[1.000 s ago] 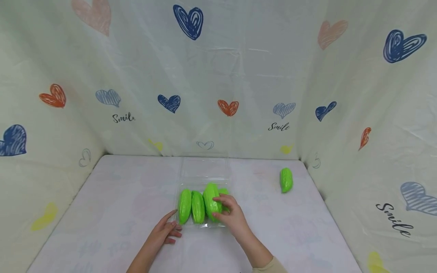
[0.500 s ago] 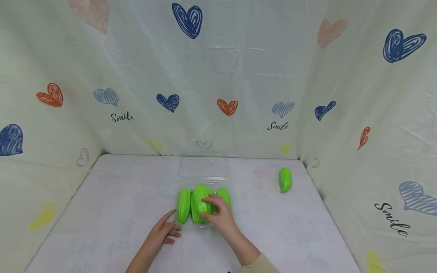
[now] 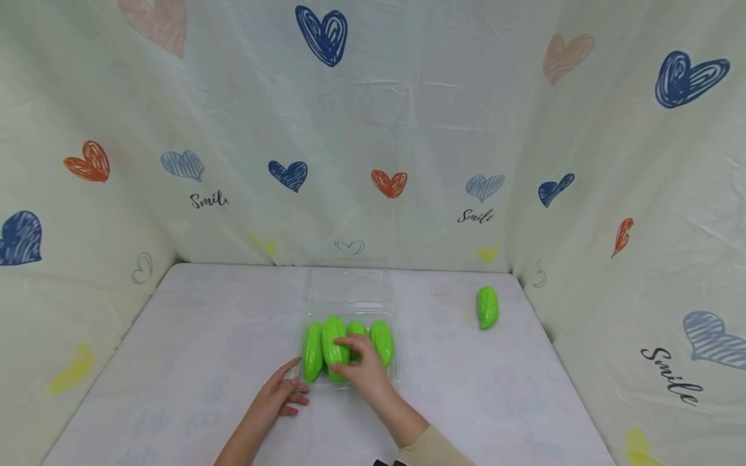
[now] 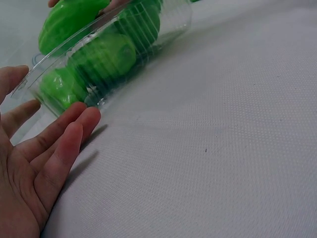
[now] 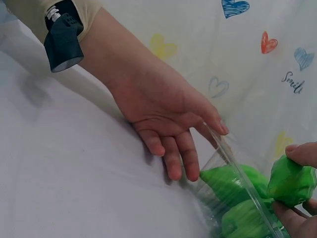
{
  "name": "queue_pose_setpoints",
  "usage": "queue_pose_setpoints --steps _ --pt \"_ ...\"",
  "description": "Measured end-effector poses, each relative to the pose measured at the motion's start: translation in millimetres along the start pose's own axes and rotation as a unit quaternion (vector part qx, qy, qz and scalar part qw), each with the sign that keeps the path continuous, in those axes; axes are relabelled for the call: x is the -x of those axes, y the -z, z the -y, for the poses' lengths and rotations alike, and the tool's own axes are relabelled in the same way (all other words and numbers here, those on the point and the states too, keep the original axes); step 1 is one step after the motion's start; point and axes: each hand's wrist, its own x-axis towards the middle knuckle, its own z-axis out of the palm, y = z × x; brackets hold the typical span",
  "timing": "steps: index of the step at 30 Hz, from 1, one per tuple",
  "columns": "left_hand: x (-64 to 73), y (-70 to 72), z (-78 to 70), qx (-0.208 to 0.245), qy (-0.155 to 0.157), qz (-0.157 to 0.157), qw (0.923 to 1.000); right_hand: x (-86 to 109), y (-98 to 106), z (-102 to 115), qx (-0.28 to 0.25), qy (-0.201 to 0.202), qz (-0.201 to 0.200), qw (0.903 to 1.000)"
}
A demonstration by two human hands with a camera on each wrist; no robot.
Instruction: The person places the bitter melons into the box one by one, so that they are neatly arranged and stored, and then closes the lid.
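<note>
My right hand [image 3: 366, 366] pinches a ridged green gourd [image 3: 334, 340] between thumb and fingers, above the open clear plastic box [image 3: 350, 312]. Inside the box lie other green gourds: one at the left [image 3: 313, 353], one toward the right [image 3: 381, 343], and more partly hidden by the hand and the held gourd. In the left wrist view the held gourd [image 4: 67, 25] hangs over the box's rim. My left hand [image 3: 278, 391] stays at the box's near left corner, its fingers loosely extended against the outer wall [image 5: 210, 171] and a fingertip at the rim.
A single green gourd [image 3: 487, 307] lies on the white-covered table [image 3: 192, 362] at the back right. The clear lid [image 3: 348, 286] is folded back behind the box. A curtain printed with hearts [image 3: 350, 123] encloses the table's back and sides.
My right hand has moved left with the gourd, from the box's right half to its left half, uncovering gourds on the right. The left hand stays put at the corner.
</note>
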Motion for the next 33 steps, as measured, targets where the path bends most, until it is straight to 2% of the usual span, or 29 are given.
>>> queue_pose_setpoints --steps 3,13,26,33 --pt "-0.9 -0.4 1.0 -0.001 -0.003 0.0 1.0 -2.3 -3.0 -2.1 0.008 -0.003 -0.003 1.0" --pt "0.6 -0.9 -1.4 -0.005 0.0 -0.006 1.0 -10.3 -7.0 0.1 0.091 -0.007 -0.002 0.9958" --pt "1.5 0.1 -2.7 -0.003 -0.001 0.004 1.0 -13.8 -10.8 6.0 0.106 -0.032 0.009 0.9938" --pt "2.0 0.2 -2.3 -0.01 0.0 -0.002 1.0 -15.2 -11.7 5.5 0.116 -0.045 0.02 0.9921"
